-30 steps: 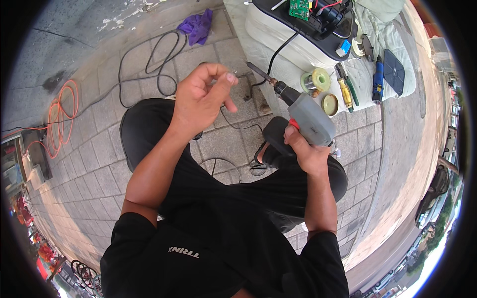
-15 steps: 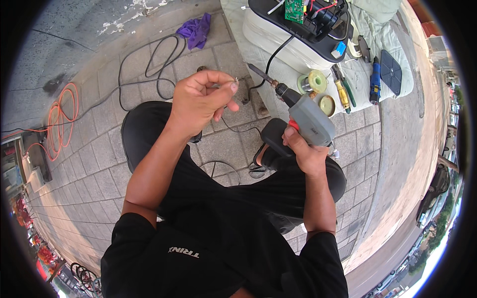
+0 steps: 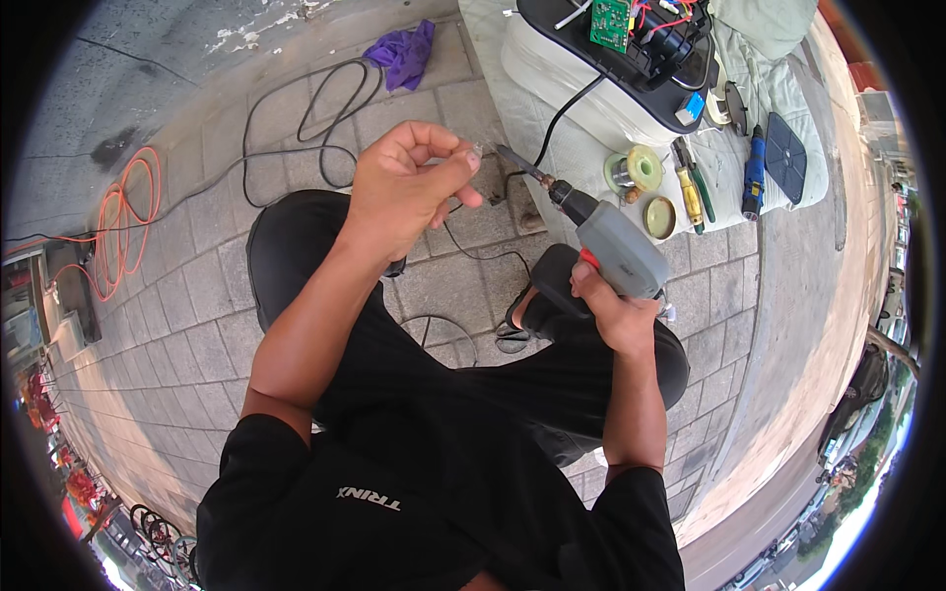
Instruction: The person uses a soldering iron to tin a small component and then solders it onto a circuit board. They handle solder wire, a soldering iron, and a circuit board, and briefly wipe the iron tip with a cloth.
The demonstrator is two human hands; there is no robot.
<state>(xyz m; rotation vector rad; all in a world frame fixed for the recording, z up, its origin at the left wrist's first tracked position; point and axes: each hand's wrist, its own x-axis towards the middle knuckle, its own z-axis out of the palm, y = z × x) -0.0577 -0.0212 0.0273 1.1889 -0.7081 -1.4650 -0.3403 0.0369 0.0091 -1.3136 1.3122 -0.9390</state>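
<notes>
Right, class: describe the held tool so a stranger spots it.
Find the pale cloth at upper right; below it is the right hand. It grips a grey pistol-shaped tool, whose red trigger sets it apart from the blue tool on the cloth.

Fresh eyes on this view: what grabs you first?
The grey power tool in the right hand, its tip aimed toward the left hand, which pinches something too small to identify. Next, the opened appliance at upper right, its green circuit board exposed. Then the purple cloth on the paving, top centre-left.

Outdoor roadside repair spot: paving slabs (image 3: 202, 345), cars (image 3: 865, 386) beyond, tools (image 3: 754, 175) on pale cloth (image 3: 730, 187).
</notes>
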